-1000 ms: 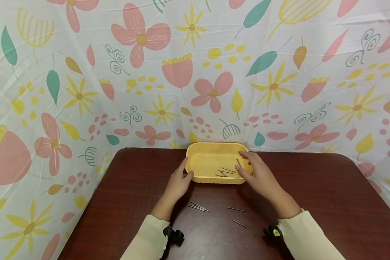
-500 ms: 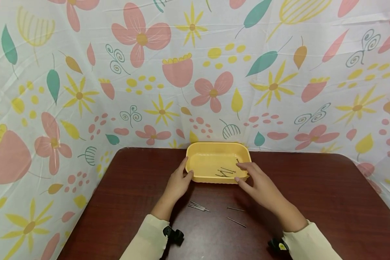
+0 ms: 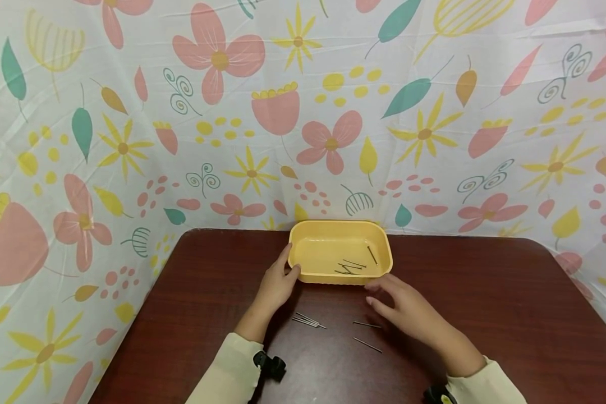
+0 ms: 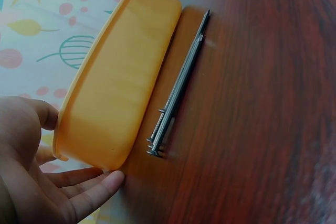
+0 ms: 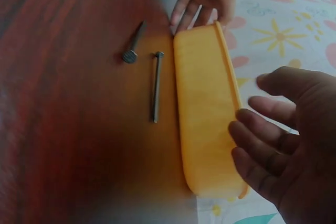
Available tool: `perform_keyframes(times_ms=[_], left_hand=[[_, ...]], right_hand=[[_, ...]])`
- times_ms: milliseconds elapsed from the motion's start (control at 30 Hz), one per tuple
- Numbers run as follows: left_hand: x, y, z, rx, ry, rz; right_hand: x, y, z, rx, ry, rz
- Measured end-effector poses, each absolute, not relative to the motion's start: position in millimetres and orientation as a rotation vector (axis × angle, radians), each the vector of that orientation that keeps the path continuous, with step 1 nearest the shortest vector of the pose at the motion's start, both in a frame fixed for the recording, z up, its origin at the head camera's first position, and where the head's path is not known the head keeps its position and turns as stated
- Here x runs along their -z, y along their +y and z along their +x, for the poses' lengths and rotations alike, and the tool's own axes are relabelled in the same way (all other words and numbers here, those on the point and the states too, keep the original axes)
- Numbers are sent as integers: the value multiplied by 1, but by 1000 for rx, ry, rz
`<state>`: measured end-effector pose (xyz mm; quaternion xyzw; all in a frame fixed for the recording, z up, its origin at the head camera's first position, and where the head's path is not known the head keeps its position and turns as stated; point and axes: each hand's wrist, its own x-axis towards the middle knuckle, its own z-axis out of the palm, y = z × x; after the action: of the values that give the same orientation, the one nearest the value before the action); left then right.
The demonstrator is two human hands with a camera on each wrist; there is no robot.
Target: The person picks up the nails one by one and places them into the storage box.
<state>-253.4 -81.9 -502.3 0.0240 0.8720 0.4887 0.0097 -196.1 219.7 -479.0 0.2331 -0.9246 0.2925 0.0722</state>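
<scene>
A yellow plastic tray (image 3: pixel 303 279) stands at the table's back edge. Inside it lie several nails (image 3: pixel 352 266), one apart from the rest near the right wall. My left hand (image 3: pixel 278 285) holds the tray's left front corner, thumb at the rim and fingers against the end wall. My right hand (image 3: pixel 409 308) is just off the tray's right front corner, fingers loosely bent and nothing between them. In front of the tray, a bundle of nails (image 3: pixel 308 321) lies to the left. Two separate nails, an upper nail (image 3: pixel 367 324) and a lower nail (image 3: pixel 367 345), lie near the right hand.
The dark red-brown wooden table (image 3: pixel 510 314) spreads out on both sides. A floral cloth (image 3: pixel 333 112) hangs right behind the tray and along the left side. Black wrist straps (image 3: pixel 270 366) sit at the cream sleeves.
My right hand has drawn back from above the tray's right end, toward me, uncovering the nail by the right wall. The left hand, the tray and the nails on the table have stayed put.
</scene>
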Motion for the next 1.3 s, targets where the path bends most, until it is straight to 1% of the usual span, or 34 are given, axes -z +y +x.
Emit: perform_keyframes(times_ms=[300,533,1300], left_hand=[[503,-82,-253,-1517,2718,77],[503,-82,-253,-1521,2718,92],[502,-82,-254,-1508,2738,90]], right_hand=[[492,221,-192,-949,-2900,800],[498,222,-192,-906,-2930,849],[504,221,-192,-893,-2968,893]])
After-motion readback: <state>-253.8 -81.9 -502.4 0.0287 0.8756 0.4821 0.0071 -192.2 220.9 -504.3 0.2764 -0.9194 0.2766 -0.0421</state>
